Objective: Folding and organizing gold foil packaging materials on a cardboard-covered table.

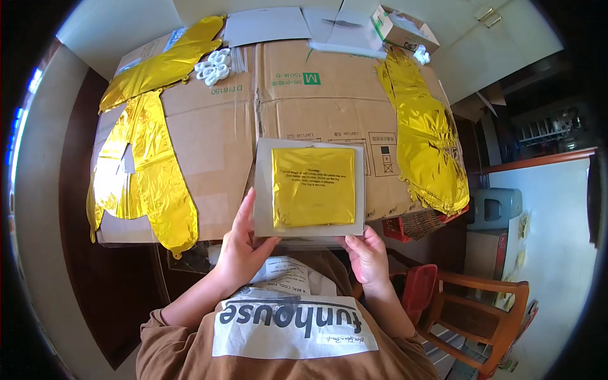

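Nearest of all is the brown shirt of the person seated or standing at the near side, its white print spread below the forearms. Past it, the biggest thing is the bench, topped with brown cardboard, perhaps to give a clean, broad surface to lay things on. A wooden chair stands off to the right, out of the way of the elbows. Crinkled gold foil pieces lie flat along the bench's sides, two at the left and more at the right; that leaves the middle open, probably for work.

The flat grey packet with a gold square is up in both hands, over the bench's near edge, its printed face turned upward as if for a look. The left hand grips the lower left corner, fingers along the side and thumb at the bottom edge; the right hand pinches the lower right corner. Gripped so, the face is uncovered. Smallest, white rings sit bunched at the far left, likely grouped for easy finding.
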A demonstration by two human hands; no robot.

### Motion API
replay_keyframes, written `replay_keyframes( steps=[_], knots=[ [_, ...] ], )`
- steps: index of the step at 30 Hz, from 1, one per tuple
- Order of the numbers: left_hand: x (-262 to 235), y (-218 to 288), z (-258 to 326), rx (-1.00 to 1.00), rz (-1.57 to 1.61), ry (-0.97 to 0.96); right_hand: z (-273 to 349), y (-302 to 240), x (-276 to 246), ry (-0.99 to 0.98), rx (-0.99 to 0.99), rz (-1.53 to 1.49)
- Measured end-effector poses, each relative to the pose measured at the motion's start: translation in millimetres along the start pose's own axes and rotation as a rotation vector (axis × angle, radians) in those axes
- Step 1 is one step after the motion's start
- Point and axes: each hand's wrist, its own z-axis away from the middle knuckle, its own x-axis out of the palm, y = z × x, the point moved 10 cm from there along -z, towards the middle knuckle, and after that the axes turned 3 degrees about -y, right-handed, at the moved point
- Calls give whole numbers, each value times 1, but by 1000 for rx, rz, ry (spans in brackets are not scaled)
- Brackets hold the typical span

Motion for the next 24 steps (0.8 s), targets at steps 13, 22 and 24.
replay_keyframes(
  steps=[13,22,24],
  knots=[
    [11,-3,1,2,190,-149,13,11,-2,-33,63,-62],
    [11,-6,4,-8,-122,-174,12,14,4,-94,-8,-131],
    [12,13,4,-173,-403,-332,13,12,12,-110,9,-141]
  ],
)
